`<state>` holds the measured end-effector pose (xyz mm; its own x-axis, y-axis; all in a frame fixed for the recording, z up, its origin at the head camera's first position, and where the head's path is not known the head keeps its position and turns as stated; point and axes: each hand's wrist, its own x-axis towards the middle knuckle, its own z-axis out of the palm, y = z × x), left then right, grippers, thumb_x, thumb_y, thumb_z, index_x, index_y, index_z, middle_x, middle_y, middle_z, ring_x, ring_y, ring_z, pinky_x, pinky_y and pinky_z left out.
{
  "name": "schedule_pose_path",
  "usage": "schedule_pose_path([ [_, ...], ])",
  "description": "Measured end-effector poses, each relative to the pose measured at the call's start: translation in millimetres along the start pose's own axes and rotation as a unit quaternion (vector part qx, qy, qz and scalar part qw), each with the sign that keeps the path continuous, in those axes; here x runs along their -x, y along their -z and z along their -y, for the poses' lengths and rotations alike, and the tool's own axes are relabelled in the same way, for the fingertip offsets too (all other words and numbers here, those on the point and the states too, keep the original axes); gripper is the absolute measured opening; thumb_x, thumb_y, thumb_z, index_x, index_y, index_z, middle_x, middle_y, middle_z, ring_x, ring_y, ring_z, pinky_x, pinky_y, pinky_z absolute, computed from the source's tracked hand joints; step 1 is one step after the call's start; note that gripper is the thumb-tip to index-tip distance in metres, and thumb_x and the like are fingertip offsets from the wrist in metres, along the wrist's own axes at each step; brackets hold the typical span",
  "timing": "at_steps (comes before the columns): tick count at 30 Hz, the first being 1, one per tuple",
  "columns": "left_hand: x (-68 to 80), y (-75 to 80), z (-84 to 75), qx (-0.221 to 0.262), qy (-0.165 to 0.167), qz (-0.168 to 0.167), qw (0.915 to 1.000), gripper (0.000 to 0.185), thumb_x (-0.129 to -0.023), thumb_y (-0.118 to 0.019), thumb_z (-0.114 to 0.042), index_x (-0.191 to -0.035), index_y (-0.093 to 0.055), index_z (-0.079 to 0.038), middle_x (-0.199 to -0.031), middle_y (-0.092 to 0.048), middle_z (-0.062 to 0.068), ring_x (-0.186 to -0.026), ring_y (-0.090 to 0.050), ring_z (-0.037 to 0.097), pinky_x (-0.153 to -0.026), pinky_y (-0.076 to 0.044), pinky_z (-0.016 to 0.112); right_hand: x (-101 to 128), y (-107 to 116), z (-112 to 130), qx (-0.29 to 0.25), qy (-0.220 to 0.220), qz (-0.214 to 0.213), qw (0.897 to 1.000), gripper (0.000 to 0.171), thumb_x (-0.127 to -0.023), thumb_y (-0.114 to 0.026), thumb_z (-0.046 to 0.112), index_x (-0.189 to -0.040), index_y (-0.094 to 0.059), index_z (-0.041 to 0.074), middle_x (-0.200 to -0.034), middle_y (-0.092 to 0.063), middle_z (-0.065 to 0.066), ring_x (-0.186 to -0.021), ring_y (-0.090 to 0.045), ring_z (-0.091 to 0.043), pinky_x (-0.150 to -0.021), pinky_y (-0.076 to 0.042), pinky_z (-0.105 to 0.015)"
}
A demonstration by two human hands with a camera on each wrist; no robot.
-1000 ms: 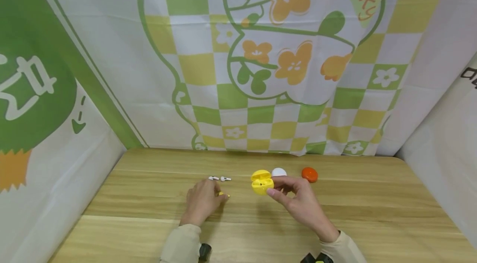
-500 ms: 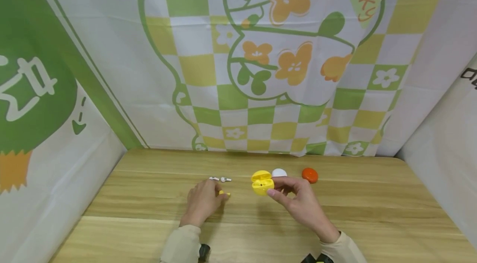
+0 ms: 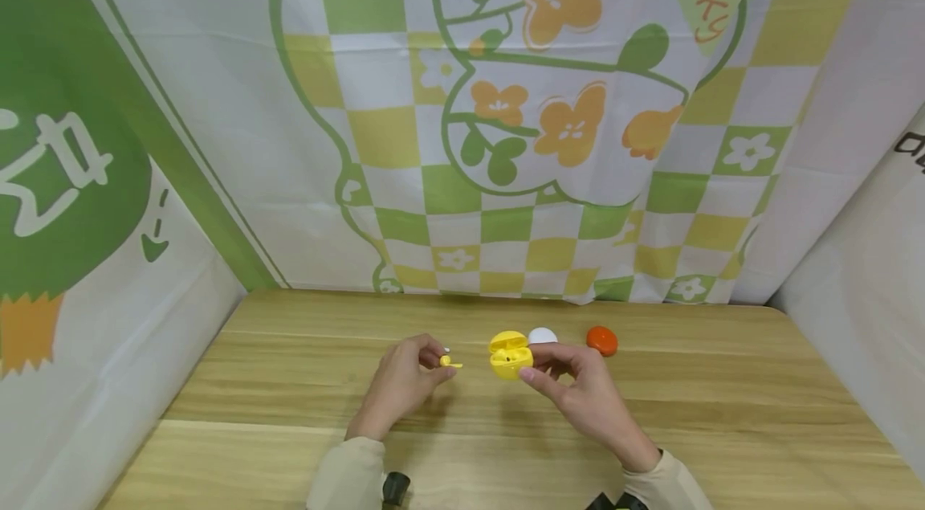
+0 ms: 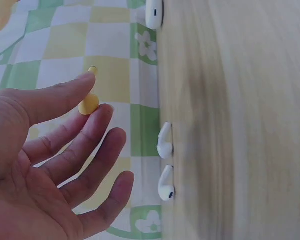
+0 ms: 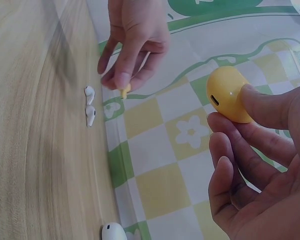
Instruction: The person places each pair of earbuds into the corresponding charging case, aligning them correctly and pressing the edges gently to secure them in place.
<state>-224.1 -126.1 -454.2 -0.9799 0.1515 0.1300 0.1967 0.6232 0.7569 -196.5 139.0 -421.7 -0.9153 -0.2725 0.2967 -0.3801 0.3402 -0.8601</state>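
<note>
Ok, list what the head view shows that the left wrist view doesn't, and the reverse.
Only the head view: the right hand holding an open, rounded yellow case, and a glossy, rounded orange-red case.

Only the left wrist view: two white stemmed earbuds shown whole, and a dark slot on the rounded white case.

Both: the left hand pinching a small yellow earbud, the white case, the wooden table and the green-and-yellow checked cloth.
</note>
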Motion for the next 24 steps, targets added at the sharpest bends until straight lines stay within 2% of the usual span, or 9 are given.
schedule_pose_path([
  [5, 1.0, 3.3, -7.7, 0.016, -0.015, -0.012, 0.9997, 0.018, -0.086, -0.083, -0.015, -0.098, -0.071, -0.012, -0.089, -0.067, -0.004, -0.089, -0.064, 0.019, -0.081, -0.053, 0.045, 0.2, 0.1, -1.0, -0.001, -0.001, 0.0, 1.0, 0.018, -0.091, -0.078, 0.013, -0.108, -0.077, 0.01, -0.088, -0.072, 0.005, -0.077, -0.063, -0.014, -0.07, -0.053, -0.027],
  [12, 1.2, 7.0, -17.9, 0.058, -0.046, -0.035, 0.9967, 0.018, -0.085, -0.083, -0.008, -0.099, -0.073, -0.009, -0.088, -0.066, -0.006, -0.091, -0.064, 0.02, -0.092, -0.049, 0.052, 0.6, -0.1, -1.0, -0.003, -0.01, 0.0, 1.0, 0.019, -0.091, -0.078, 0.013, -0.109, -0.077, 0.01, -0.088, -0.072, 0.004, -0.078, -0.063, -0.015, -0.07, -0.053, -0.027],
  [20, 3.8, 11.1, -31.5, 0.097, -0.071, -0.057, 0.9911, 0.019, -0.084, -0.083, -0.007, -0.101, -0.074, -0.009, -0.089, -0.068, -0.005, -0.09, -0.065, 0.021, -0.09, -0.051, 0.044, 0.0, -0.9, -2.1, -0.001, -0.009, 0.0, 1.0, 0.018, -0.091, -0.078, 0.015, -0.108, -0.077, 0.01, -0.088, -0.072, 0.005, -0.078, -0.063, -0.014, -0.071, -0.053, -0.026],
  [24, 5.8, 13.0, -37.0, 0.107, -0.084, -0.064, 0.9886, 0.021, -0.085, -0.083, -0.009, -0.104, -0.075, -0.011, -0.093, -0.069, -0.005, -0.094, -0.065, 0.023, -0.09, -0.051, 0.044, -0.3, -1.3, -2.1, -0.001, -0.008, 0.0, 1.0, 0.018, -0.091, -0.078, 0.016, -0.108, -0.077, 0.01, -0.087, -0.072, 0.005, -0.078, -0.063, -0.014, -0.071, -0.052, -0.026],
])
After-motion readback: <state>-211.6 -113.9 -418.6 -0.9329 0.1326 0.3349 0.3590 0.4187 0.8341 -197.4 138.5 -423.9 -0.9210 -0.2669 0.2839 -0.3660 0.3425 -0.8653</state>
